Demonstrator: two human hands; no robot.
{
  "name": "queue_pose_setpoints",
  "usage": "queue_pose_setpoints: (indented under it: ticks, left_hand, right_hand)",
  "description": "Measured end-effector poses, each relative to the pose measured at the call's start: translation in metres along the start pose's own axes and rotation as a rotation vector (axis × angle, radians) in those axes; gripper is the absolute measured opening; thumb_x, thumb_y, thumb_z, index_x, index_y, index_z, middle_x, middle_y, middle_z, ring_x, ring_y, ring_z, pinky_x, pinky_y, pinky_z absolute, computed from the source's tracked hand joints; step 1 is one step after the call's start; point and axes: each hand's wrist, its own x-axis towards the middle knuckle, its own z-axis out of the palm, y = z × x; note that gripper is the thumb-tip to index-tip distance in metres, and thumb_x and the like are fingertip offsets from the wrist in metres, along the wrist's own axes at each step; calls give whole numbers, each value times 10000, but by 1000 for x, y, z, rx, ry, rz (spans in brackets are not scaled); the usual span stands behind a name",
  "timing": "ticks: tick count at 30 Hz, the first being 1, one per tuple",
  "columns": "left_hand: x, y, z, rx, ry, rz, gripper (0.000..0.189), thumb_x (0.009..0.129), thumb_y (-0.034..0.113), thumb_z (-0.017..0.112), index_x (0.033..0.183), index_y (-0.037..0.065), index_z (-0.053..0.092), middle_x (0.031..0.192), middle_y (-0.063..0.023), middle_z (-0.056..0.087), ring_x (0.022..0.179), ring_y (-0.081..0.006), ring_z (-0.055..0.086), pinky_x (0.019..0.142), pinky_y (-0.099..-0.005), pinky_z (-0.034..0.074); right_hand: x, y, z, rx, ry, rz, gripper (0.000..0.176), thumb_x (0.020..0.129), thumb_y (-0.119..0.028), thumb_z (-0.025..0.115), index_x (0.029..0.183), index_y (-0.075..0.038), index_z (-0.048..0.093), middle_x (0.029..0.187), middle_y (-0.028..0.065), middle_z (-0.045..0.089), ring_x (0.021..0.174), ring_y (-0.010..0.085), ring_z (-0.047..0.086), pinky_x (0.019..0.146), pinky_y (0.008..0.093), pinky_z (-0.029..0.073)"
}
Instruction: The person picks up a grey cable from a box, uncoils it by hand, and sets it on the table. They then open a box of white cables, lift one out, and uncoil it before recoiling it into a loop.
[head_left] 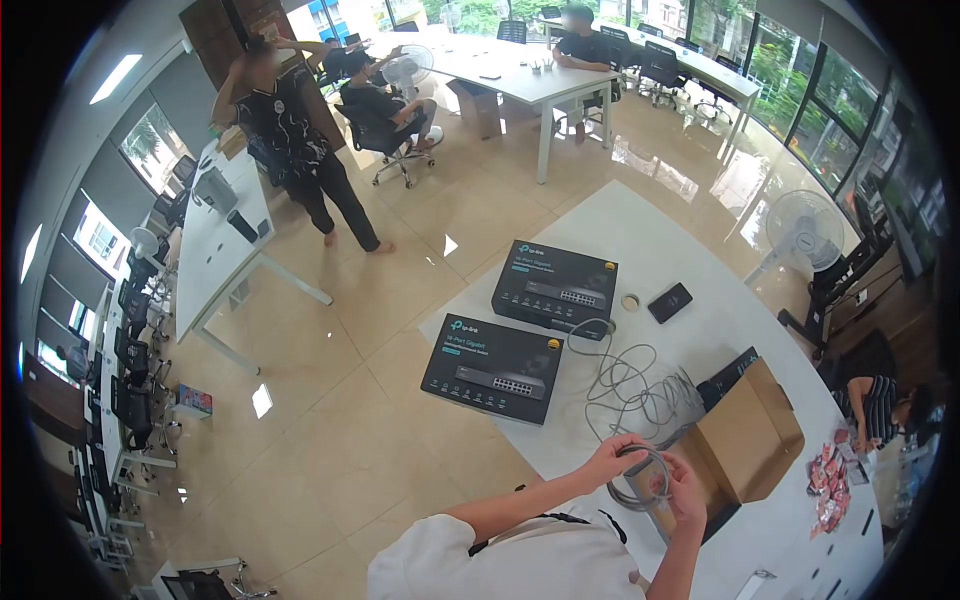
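Observation:
A coil of grey cable is held up between both my hands, near the table's front edge. My left hand is closed on the coil's upper left side. On the other side, the fingers of my right hand curl round the coil. From it, loose grey cable runs in tangled loops across the white table. Just beyond and right of my hands stands an open cardboard box, its inside partly hidden by my right hand. Two black network switch boxes lie left of the cable.
A tape roll and a black phone-like object lie past the cable. Red packets are heaped at the right, near a person in stripes. A fan stands beyond the table. Another person stands at the left.

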Motion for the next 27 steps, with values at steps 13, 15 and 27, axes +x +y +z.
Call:
queue_pose_setpoints:
  ticks: [13, 15, 27]
  left_hand:
    - [17, -24, 17, 93, -159, -100, 216, 888, 246, 641, 1033, 87, 651, 649, 90, 472, 532, -21, 317, 458, -206, 232]
    - [22, -18, 17, 100, -182, -86, 218, 876, 228, 649, 1038, 82, 662, 697, 84, 532, 545, -18, 338, 465, -201, 241]
    - [46, -14, -1, -99, -24, -158, 218, 876, 149, 623, 1073, 60, 642, 665, 78, 500, 500, -3, 320, 451, -198, 235]
  right_hand:
    - [-16, 19, -22, 18, -318, 37, 840, 698, -78, 751, 1409, -74, 303, 781, 70, 617, 655, 137, 602, 559, 250, 492]
    - [-12, 27, -27, -30, -388, 79, 810, 724, -74, 744, 1401, -86, 301, 804, 61, 612, 667, 117, 587, 559, 233, 473]
    - [2, 55, -9, 259, -208, 57, 425, 821, -157, 646, 1224, -82, 534, 832, -15, 574, 587, 45, 464, 467, 182, 311]
